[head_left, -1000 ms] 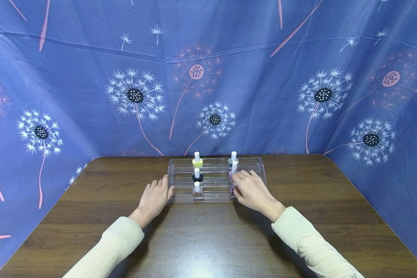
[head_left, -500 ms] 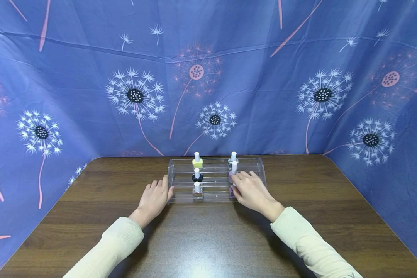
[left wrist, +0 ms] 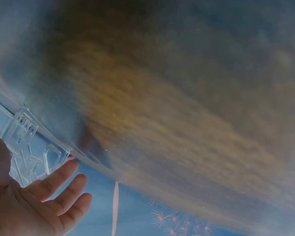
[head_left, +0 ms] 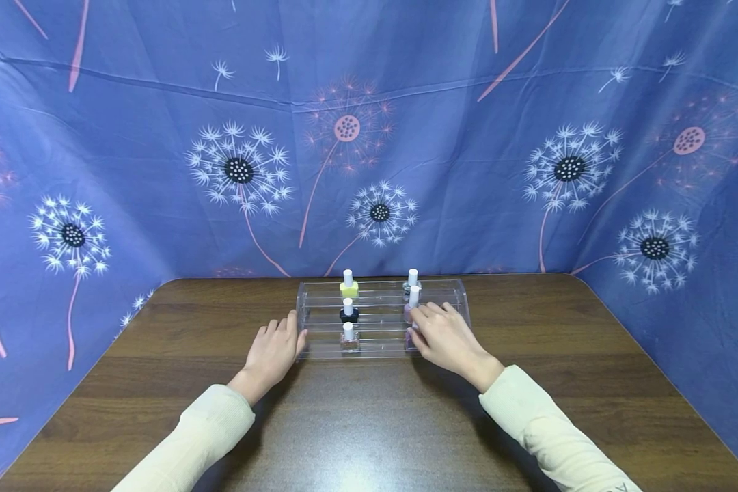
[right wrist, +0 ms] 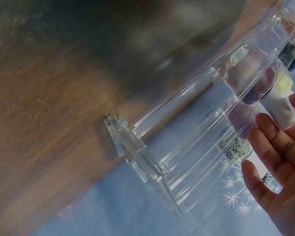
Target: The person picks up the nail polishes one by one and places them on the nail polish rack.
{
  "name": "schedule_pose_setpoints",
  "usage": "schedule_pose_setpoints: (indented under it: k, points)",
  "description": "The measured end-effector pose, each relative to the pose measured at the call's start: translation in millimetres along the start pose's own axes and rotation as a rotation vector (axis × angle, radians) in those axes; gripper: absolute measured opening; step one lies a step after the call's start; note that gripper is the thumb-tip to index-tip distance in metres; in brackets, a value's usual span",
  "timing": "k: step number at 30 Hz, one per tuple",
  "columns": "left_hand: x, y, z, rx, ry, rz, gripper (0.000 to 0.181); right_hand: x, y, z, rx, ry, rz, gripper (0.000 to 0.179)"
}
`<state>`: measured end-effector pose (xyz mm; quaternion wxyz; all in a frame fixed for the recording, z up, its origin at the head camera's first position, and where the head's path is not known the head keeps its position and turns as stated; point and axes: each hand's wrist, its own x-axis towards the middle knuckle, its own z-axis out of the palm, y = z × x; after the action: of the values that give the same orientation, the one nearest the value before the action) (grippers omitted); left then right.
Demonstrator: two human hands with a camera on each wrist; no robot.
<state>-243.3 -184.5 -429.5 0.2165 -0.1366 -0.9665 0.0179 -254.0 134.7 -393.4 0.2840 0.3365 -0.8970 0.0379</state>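
A clear acrylic tiered rack (head_left: 378,326) stands on the table and holds several white-capped nail polish bottles upright. My left hand (head_left: 272,350) rests at its left end, fingers fairly straight; the left wrist view shows the rack's end panel (left wrist: 24,128) beside that hand. On the lowest tier, my right hand (head_left: 445,338) pinches the white cap (right wrist: 279,110) of a purple nail polish bottle (right wrist: 253,76), which is partly hidden in the head view. Behind it are a lilac bottle (right wrist: 240,117) and a glittery grey-green bottle (right wrist: 235,147).
The rack's left column has a yellow bottle (head_left: 348,290) at the top, a black one (head_left: 348,316) in the middle and a glittery brownish-pink one (head_left: 350,342) below. Brown wooden table (head_left: 344,424) surrounds the rack. Blue dandelion-print cloth (head_left: 467,205) hangs behind and at both sides.
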Motion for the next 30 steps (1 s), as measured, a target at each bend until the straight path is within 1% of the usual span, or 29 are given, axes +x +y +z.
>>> schedule_pose_setpoints:
  k: [4,11,17,22,26,30]
  points:
    - [0.2,-0.4,0.9,-0.005,-0.008,-0.006,0.047,-0.2,0.4,-1.3,0.005,-0.007,0.009,0.014]
    - [0.3,-0.9,1.1,-0.017,-0.02,-0.007,0.047,-0.8,3.2,-7.0,0.002,-0.016,0.049,0.011]
    - [0.6,-1.9,-0.7,-0.037,-0.017,-0.016,0.045,-2.3,7.3,-16.3,0.0,0.015,0.048,0.021]
    - [0.7,-3.0,-3.9,-0.071,-0.041,-0.036,0.042,-6.2,15.6,-24.2,0.004,0.049,0.064,0.025]
    - [0.9,-4.5,-9.3,-0.095,-0.065,-0.052,0.039,-12.2,25.4,-29.7,0.02,0.092,0.068,0.025]
    - [0.0,-6.3,-17.7,-0.1,-0.069,-0.062,0.043,-19.2,36.8,-36.1,0.019,0.128,0.091,0.027]
